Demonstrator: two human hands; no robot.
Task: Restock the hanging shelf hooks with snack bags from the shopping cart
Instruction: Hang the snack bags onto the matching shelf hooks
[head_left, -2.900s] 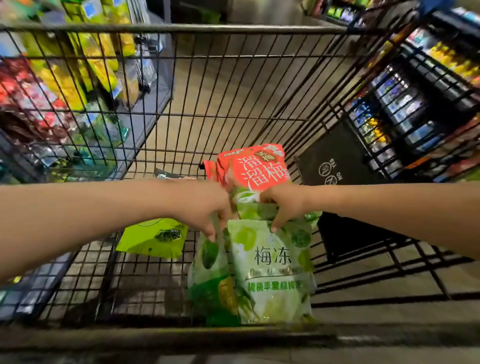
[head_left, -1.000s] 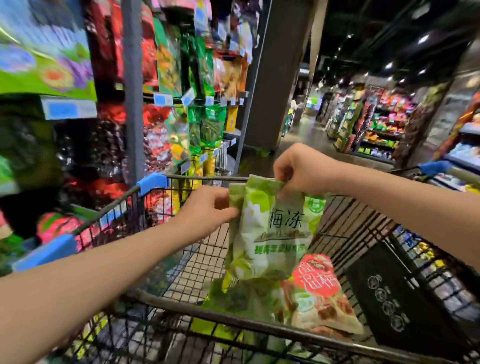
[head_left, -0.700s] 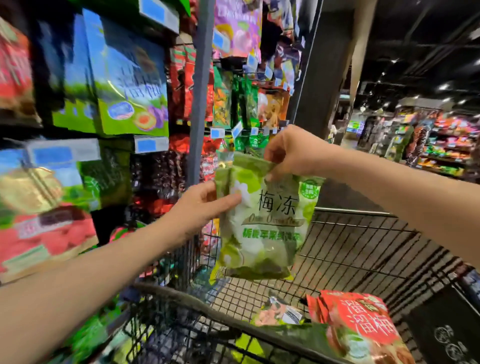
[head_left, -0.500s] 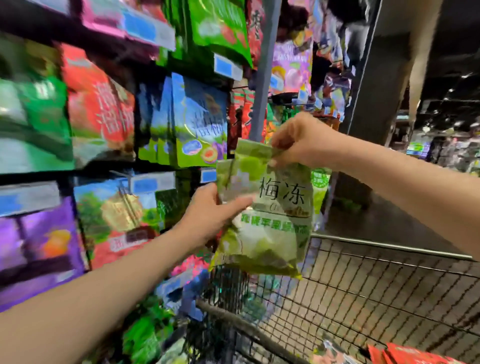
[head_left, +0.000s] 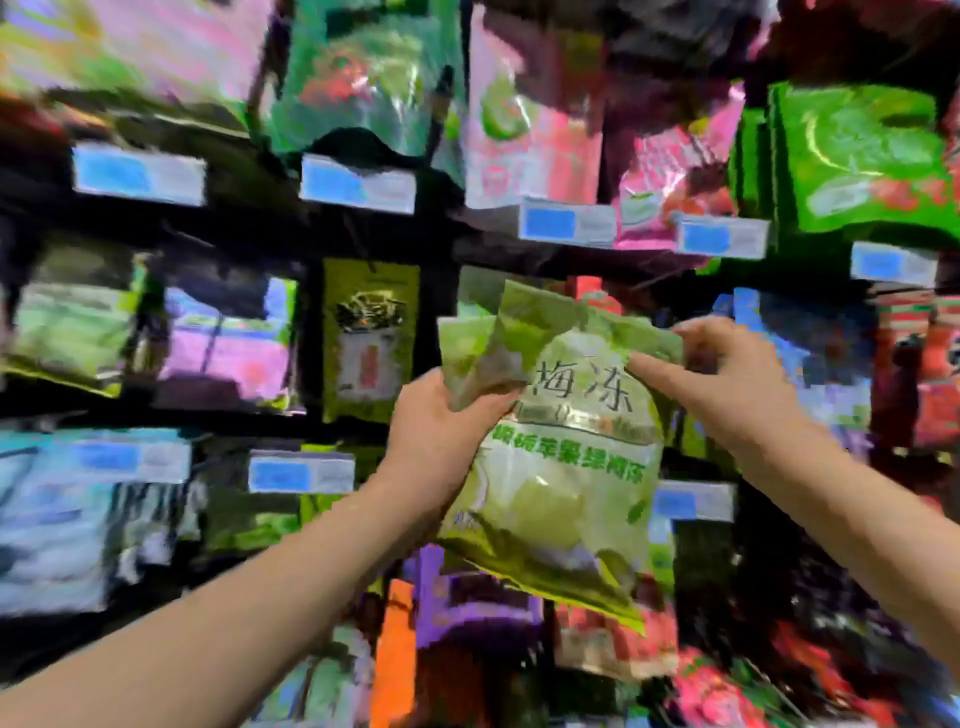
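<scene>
I hold a small stack of light-green snack bags (head_left: 561, 467) with Chinese lettering up in front of the hanging shelf. My left hand (head_left: 436, 441) grips the bags at their upper left edge, thumb across the front. My right hand (head_left: 727, 384) pinches the top right corner of the front bag. A second bag's top shows behind the front one at the left. The shopping cart is out of view. The picture is blurred by motion, so the hooks themselves cannot be made out.
The shelf wall fills the view with hanging bags: an olive-green bag (head_left: 371, 338) just left of my hands, pink bags (head_left: 530, 135) above, bright green ones (head_left: 862, 156) at the upper right. Blue-and-white price tags (head_left: 358, 184) line the rows.
I lifted the green bags out of the cart and turned left to face the shelf. The bags now sit higher and closer to the hanging rows; the cart has left the view.
</scene>
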